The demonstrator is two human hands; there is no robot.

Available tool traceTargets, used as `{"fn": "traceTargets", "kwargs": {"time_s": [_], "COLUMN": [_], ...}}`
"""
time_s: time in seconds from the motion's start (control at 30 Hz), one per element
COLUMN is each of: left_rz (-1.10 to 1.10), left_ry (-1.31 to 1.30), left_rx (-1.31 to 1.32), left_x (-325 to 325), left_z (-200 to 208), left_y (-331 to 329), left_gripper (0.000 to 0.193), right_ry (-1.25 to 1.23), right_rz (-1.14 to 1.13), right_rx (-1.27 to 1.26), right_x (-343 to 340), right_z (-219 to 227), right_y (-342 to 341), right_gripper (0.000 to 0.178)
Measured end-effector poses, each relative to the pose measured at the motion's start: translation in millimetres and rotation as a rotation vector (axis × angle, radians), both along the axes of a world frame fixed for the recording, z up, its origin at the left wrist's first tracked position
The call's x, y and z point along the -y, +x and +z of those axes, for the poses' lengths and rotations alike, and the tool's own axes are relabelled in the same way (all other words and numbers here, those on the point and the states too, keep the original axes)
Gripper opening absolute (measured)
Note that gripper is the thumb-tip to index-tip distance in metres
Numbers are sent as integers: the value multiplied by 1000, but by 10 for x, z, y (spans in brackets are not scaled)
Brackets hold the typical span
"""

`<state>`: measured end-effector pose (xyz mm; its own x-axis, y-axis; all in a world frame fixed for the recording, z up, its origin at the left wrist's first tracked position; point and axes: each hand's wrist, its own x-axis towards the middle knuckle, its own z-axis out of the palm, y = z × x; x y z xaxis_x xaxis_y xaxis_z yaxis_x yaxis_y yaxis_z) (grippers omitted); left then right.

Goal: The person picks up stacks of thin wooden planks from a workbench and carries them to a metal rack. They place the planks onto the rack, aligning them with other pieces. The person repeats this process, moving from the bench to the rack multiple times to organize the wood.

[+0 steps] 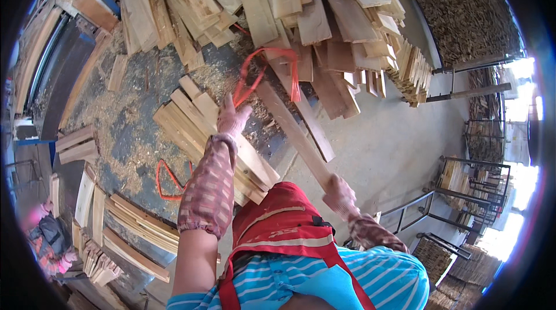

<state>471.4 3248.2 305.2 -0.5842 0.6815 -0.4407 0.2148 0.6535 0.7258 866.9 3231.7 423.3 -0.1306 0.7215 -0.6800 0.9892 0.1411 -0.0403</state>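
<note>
Wood chips blanket the grey floor across the left half of the frame, where a short board lies flat toward the upper left. A stack of boards sits mid-frame, with a red band looped on the ground to its lower left. Offcuts lie side by side at far left, with long planks at lower left.

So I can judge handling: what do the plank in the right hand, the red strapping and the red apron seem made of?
Plank in the right hand: wood, apparently unfinished, with a matte brown face.
Red strapping: probably thin plastic, from its slight sheen and creases.
Red apron: likely fabric, from its soft folds; any coating is unclear.
</note>
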Motion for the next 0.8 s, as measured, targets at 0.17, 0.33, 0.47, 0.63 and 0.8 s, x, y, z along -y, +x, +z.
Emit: {"fn": "traceTargets", "kwargs": {"time_s": [0.17,0.33,0.47,0.63,0.8], "left_rz": [137,-31,-54,582,753], "left_ry": [287,153,670,425,758], "left_rx": [139,40,944,979,661], "left_x": [215,1056,1594,2074,3084], "left_z": [-75,1,449,521,684], "left_y": [19,694,1301,1330,986], "left_gripper": [69,57,80,41,52], "right_ry": [273,256,334,12,-507], "right_rz": [32,110,339,583,451], "right_rx": [-398,-570,-755,-701,-1136], "right_x": [699,870,813,893,1732], "right_z": [-58,186,23,-153,-835], "right_y": [1098,1025,523,-873,-2265], "right_gripper": [77,82,81,86,71]}}
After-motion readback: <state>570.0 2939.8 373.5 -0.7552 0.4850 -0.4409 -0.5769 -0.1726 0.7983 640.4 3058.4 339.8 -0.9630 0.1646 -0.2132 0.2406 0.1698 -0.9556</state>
